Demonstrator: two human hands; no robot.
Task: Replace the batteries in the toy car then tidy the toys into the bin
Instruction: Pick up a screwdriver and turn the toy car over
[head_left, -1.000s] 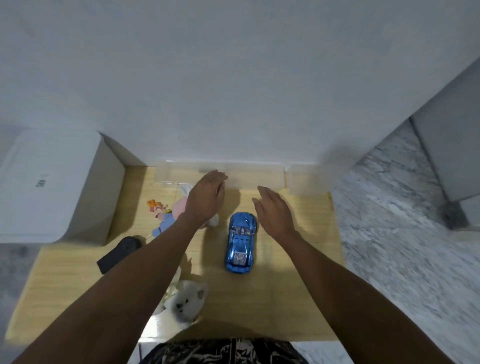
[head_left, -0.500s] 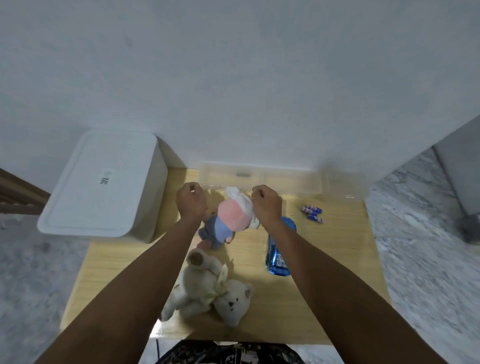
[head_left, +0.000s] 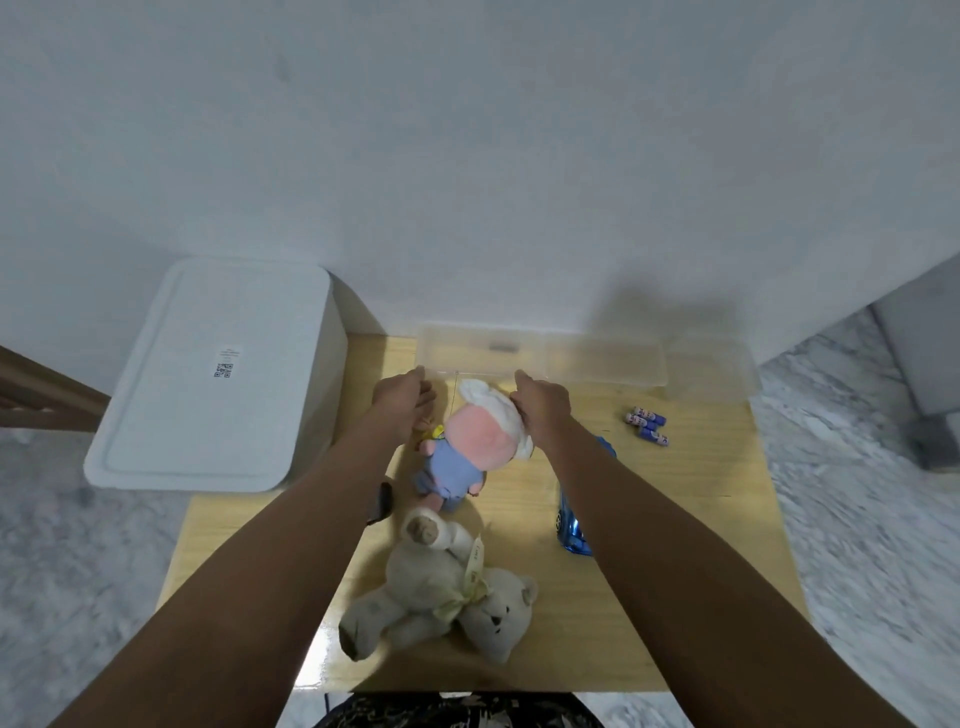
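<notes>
A plush doll (head_left: 480, 441) with a pink head, white hat and blue body is held between my hands, just in front of the clear plastic bin (head_left: 597, 358) at the table's back edge. My right hand (head_left: 543, 408) grips its white hat. My left hand (head_left: 402, 392) is curled at the doll's other side, by a yellow and orange bit. The blue toy car (head_left: 571, 530) lies under my right forearm, mostly hidden. Several blue batteries (head_left: 647, 426) lie to the right.
A beige teddy bear (head_left: 447, 597) lies near the wooden table's (head_left: 701, 519) front edge. A black object (head_left: 384, 501) peeks out beside my left forearm. A white lidded box (head_left: 218, 374) stands at the left. Another clear plastic piece (head_left: 711, 369) sits at the back right.
My open hands have curled and taken hold of the pink doll, which now sits between them in front of the bin. The view shifted, showing the teddy and batteries.
</notes>
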